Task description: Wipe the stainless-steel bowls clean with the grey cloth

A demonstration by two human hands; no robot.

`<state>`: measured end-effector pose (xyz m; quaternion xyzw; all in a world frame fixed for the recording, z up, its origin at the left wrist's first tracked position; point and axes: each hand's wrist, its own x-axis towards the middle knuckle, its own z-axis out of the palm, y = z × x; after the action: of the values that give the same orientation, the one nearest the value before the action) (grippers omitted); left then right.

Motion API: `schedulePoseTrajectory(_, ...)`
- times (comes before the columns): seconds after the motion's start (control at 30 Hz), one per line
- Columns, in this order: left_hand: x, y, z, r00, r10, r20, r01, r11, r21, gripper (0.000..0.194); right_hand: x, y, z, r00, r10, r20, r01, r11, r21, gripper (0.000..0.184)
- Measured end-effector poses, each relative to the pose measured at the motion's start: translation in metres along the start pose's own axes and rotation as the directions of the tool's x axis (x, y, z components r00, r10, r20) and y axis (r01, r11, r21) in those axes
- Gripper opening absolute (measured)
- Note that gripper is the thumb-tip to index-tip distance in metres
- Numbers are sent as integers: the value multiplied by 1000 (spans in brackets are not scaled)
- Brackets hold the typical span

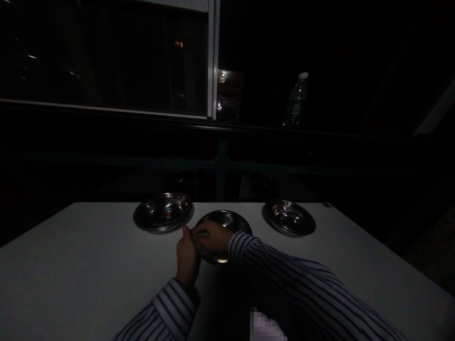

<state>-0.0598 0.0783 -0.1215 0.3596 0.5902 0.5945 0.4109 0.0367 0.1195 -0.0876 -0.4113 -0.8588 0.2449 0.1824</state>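
Note:
A shallow, shiny metal bowl point(229, 218) stands at the middle of the white table, partly covered by my hands. My left hand point(187, 258) is closed on its left rim, thumb upward, with the other fingers mostly hidden. Reaching across from the right, my right hand point(215, 236) is over the inside of the bowl near that same rim, fingers bent and pressed together. A dim greyish patch shows under those fingers; in this low light I cannot make out what it is.
Two more shiny metal bowls rest near the table's far edge, a left bowl point(163, 213) and a right bowl point(289, 218). The white table point(88, 274) ends just behind them. Beyond, a clear plastic bottle point(296, 102) stands on a dark ledge by the window frame point(212, 61).

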Motion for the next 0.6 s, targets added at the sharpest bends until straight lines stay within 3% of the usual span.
schedulePoseTrajectory(0.17, 3, -6, 0, 1000, -29, 7, 29, 999, -28, 62, -2, -3, -3, 999, 31, -24, -32, 999, -7, 16)
schedulePoseTrajectory(0.33, 4, -7, 1, 999, 4, 32, -1, 996, -90, 63, -7, -10, -6, 995, -38, 89, 37, 999, 9, 10)
schedulePoseTrajectory(0.43, 4, -8, 2, 999, 19, 35, -17, 997, -80, 62, -10, -12, -8, 997, -27, 74, 28, 1000, -12, 13)
schedulePoseTrajectory(0.6, 4, -6, -1, 990, 137, 31, -137, 990, -21, 38, -19, -14, -11, 989, -42, 141, 46, 999, -25, 12)
